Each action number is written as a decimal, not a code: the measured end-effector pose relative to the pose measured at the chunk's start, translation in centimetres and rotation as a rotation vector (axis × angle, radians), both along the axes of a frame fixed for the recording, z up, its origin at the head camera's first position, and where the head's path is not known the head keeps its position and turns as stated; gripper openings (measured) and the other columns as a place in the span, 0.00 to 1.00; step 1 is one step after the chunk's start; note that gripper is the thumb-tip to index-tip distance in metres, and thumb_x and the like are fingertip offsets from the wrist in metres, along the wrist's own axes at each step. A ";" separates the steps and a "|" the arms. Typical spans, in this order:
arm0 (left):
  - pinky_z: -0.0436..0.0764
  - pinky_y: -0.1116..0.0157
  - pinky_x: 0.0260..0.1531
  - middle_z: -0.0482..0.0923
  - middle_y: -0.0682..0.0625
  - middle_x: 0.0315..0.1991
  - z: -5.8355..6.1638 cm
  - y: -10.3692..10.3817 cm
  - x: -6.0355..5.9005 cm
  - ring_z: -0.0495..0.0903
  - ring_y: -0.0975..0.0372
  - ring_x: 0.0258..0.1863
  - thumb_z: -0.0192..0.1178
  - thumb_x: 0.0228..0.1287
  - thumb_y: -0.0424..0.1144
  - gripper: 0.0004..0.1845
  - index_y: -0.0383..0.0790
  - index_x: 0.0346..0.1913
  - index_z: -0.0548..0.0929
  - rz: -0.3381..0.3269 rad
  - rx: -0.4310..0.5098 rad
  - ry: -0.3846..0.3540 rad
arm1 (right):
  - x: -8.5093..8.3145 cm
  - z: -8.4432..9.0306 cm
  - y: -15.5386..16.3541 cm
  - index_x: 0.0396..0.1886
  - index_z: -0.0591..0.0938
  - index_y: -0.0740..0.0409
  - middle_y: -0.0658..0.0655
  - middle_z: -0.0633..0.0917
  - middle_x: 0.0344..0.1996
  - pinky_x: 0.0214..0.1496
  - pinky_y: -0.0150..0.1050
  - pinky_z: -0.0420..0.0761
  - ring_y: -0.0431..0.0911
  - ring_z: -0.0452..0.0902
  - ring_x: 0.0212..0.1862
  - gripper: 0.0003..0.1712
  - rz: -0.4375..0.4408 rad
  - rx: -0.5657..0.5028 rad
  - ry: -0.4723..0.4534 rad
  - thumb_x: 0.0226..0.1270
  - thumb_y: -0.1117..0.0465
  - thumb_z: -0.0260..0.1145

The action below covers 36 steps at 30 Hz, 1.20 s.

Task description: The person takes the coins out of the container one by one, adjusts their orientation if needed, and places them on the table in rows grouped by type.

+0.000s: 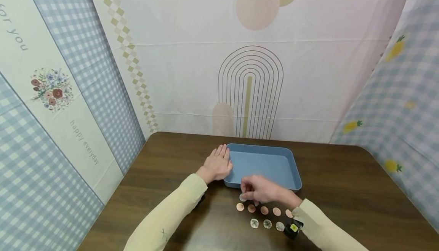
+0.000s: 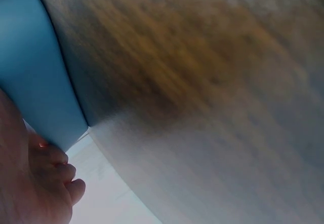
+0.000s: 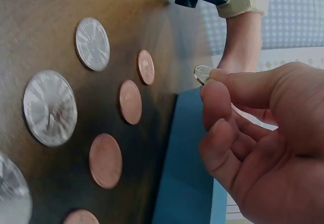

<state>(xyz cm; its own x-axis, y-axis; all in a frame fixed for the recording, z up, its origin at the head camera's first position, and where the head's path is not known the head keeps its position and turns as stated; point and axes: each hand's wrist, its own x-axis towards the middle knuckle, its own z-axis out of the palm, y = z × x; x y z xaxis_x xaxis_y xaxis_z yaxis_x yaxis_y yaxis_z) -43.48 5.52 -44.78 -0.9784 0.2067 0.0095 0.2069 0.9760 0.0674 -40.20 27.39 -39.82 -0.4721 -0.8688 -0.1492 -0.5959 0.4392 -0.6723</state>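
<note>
Between thumb and index finger, my right hand [image 1: 261, 189] pinches a silver coin [image 3: 202, 74] by its edge. It hovers at the near side of a shallow blue tray [image 1: 264, 165]. My left hand [image 1: 217, 163] rests on the tray's left rim with its fingers straight; in the left wrist view the fingers [image 2: 63, 171] show beside the blue wall. A row of several copper coins [image 1: 264, 210] lies below my right hand, and nearer to me lie three silver coins [image 1: 267, 224]. Part of the copper row is hidden behind my right forearm.
Everything stands on a dark wooden table [image 1: 178, 159]. A patterned white cloth [image 1: 185, 79] hangs behind its far edge, with checked cloths on both sides. A black wrist camera [image 1: 292, 229] on my right arm hangs close to the silver coins.
</note>
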 end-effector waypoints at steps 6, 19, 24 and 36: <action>0.53 0.56 0.77 0.48 0.41 0.79 0.1 -0.1 0.0 0.47 0.52 0.79 0.31 0.76 0.50 0.33 0.35 0.77 0.53 -0.002 -0.004 -0.012 | 0.9 -0.8 -0.2 0.28 0.78 0.55 0.55 0.83 0.18 0.23 0.31 0.78 0.40 0.77 0.16 0.07 0.032 0.046 -0.058 0.67 0.63 0.66; 0.52 0.56 0.77 0.47 0.41 0.79 -0.2 -0.2 -0.2 0.46 0.52 0.79 0.30 0.77 0.51 0.34 0.35 0.77 0.52 0.000 -0.005 -0.008 | 2.1 -1.5 -0.7 0.25 0.78 0.52 0.46 0.78 0.15 0.14 0.31 0.75 0.39 0.76 0.13 0.09 0.042 0.150 -0.120 0.62 0.60 0.71; 0.52 0.56 0.77 0.47 0.41 0.79 -0.2 -0.2 -0.2 0.47 0.52 0.79 0.30 0.77 0.51 0.34 0.35 0.77 0.52 0.001 -0.010 -0.008 | 2.4 -1.5 -1.1 0.24 0.79 0.52 0.43 0.76 0.15 0.19 0.30 0.78 0.37 0.76 0.14 0.10 0.067 0.172 -0.089 0.61 0.61 0.71; 0.53 0.55 0.77 0.48 0.41 0.79 -0.2 -0.3 0.0 0.48 0.52 0.79 0.31 0.76 0.50 0.33 0.35 0.77 0.54 0.002 0.003 -0.001 | 2.7 -1.8 -1.7 0.21 0.78 0.46 0.37 0.71 0.15 0.23 0.24 0.66 0.29 0.65 0.18 0.13 0.113 0.238 0.119 0.58 0.58 0.74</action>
